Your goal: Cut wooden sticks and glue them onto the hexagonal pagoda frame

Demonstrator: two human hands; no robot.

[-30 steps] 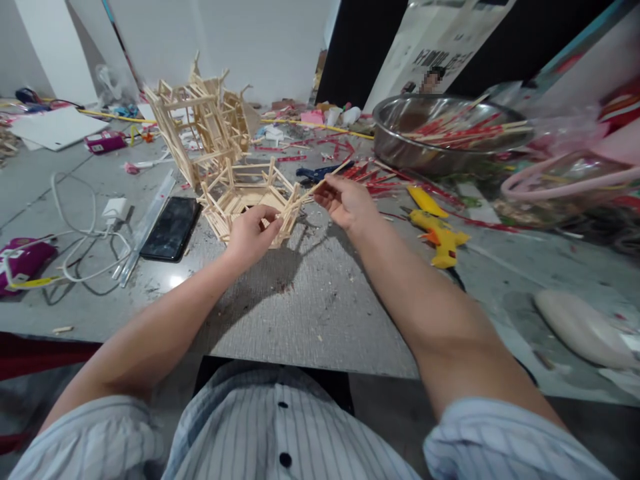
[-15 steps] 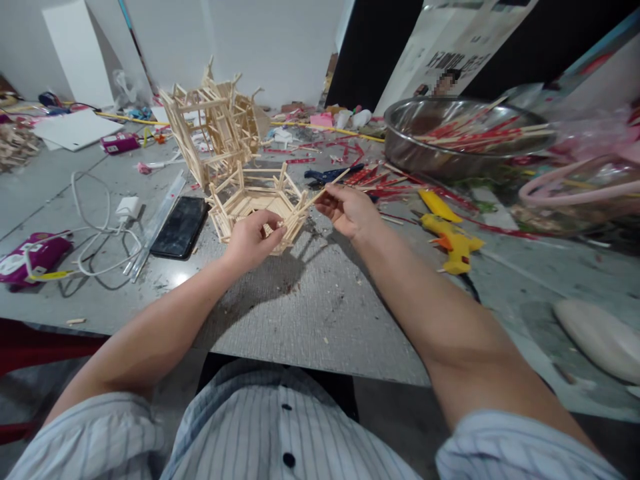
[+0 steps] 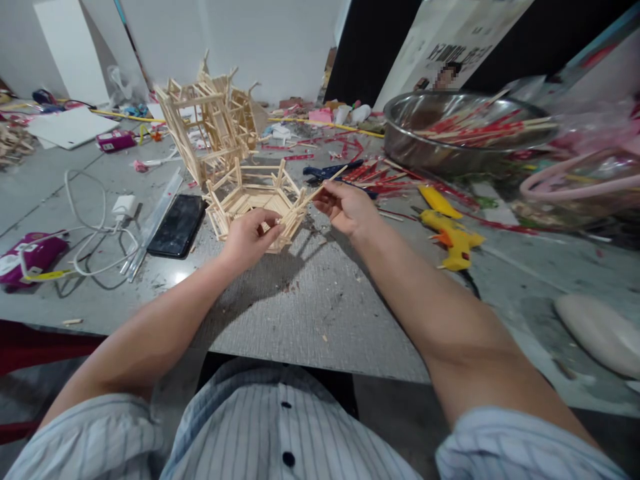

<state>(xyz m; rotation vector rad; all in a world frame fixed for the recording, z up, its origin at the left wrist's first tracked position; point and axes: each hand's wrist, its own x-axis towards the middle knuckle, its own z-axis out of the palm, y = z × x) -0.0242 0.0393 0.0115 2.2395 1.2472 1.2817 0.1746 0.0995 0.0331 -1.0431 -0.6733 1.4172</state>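
Observation:
A low, many-sided frame of thin wooden sticks rests on the grey table. My left hand is closed at its near side, thumb and fingers pinching the stick frame at the rim. Between the thumb and fingers of my right hand is a thin wooden stick, slanting from the frame's right side up to the right. The stick's lower end is at the frame's right rim; whether it touches I cannot tell. Behind stands a taller stick structure.
A yellow glue gun lies right of my right hand. Blue-handled pliers and red-wrapped sticks lie behind it. A steel basin holds more sticks. To the left are a black phone, a white charger and a purple box.
The view has shifted slightly, moving everything a little. Both hands keep their grips, with the stick still in my right hand at the frame's right side.

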